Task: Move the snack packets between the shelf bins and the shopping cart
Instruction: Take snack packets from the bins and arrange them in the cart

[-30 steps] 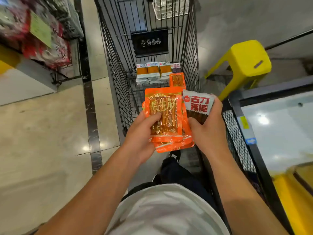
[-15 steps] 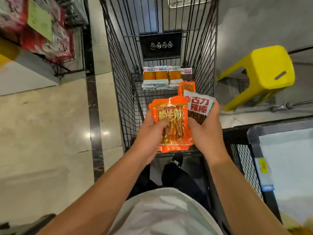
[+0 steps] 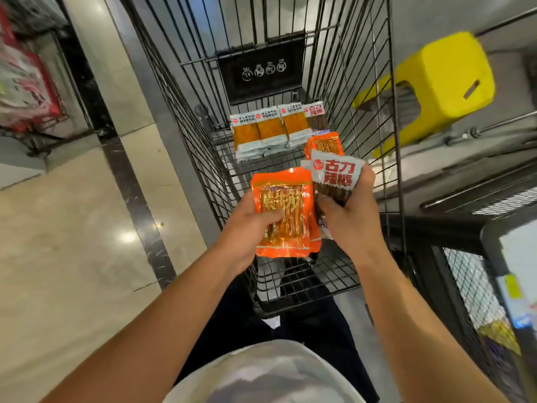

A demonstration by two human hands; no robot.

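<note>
Packets now split apart: left hand (image 3: 247,228) grips orange packet (image 3: 283,210), right hand (image 3: 348,219) grips white spicy-stick packet (image 3: 334,175), both upright over the cart (image 3: 386,170); orange one sits nearer the basket's open left.

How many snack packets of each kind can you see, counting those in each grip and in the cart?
Orange packets: 2, one in the left hand at, one in the shopping cart at.
White-topped packets with red characters and brown sticks: 2, one in the right hand at, one in the cart at.
White-topped packet stacks with orange filling: 3; packets per stack unclear.
Total: 7
</note>
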